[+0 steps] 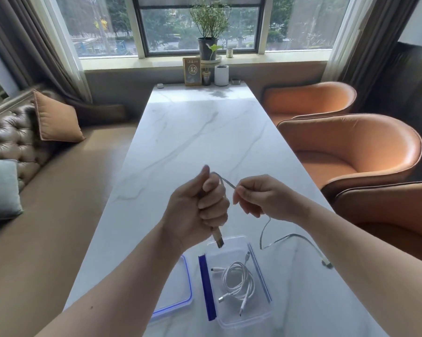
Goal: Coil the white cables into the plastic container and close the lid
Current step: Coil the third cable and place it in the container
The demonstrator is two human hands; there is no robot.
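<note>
My left hand (200,205) grips one end of a white cable (290,235) in a fist above the table; the USB plug (219,240) sticks out below the fist. My right hand (261,197) pinches the same cable a short way along. The rest of the cable trails down to the table on the right, ending in a plug (326,262). Below my hands stands the clear plastic container (261,314) with blue clips, open, holding a coiled white cable (239,283). Its blue-rimmed lid (178,295) lies flat to the left of it.
The white marble table (200,132) stretches away to a window sill with a sign, a white cup and a plant (208,40). Orange armchairs (350,152) stand along the right edge. A brown sofa with cushions (54,120) runs along the left.
</note>
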